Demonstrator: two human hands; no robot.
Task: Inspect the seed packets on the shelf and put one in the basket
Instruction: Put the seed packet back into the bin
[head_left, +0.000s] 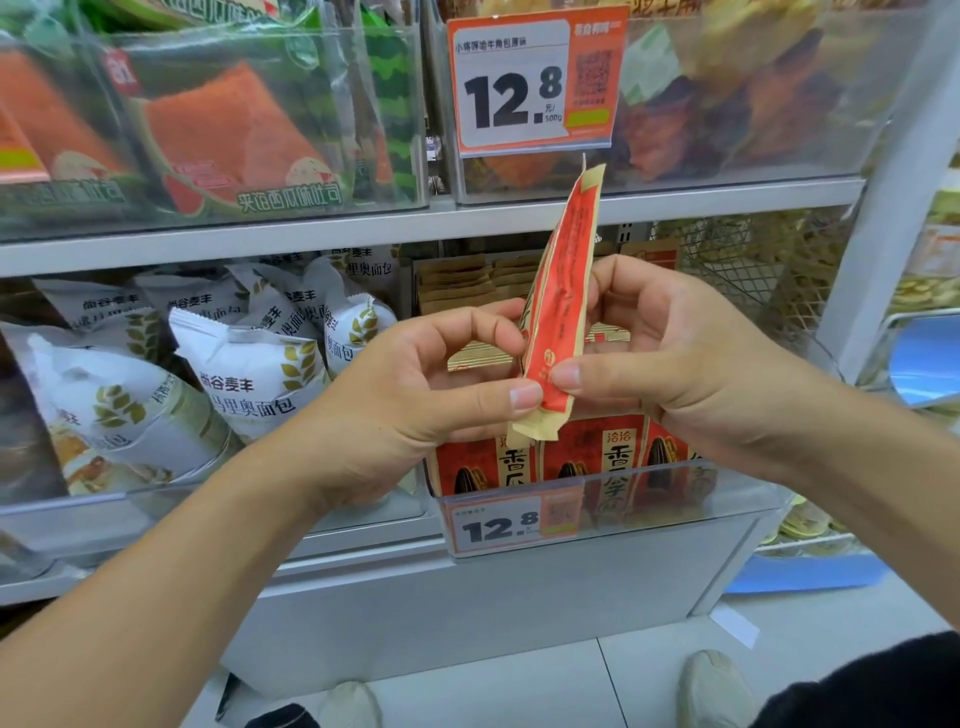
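Note:
A red and tan seed packet (558, 306) is held upright and edge-on in front of the shelf. My left hand (415, 395) pinches its lower left edge, and my right hand (670, 358) pinches its lower right edge and backs it with the fingers. Below the hands, more red seed packets (618, 457) with black seed pictures stand in a clear bin (675, 499) on the lower shelf. No basket is in view.
White bread bags (244, 374) fill the bin to the left. Watermelon-print packs (234, 135) sit on the shelf above. Orange price tags (535, 83) reading 12.8 hang on the bin fronts. A wire mesh rack (758, 270) is at right. My shoes (717, 691) show on the floor.

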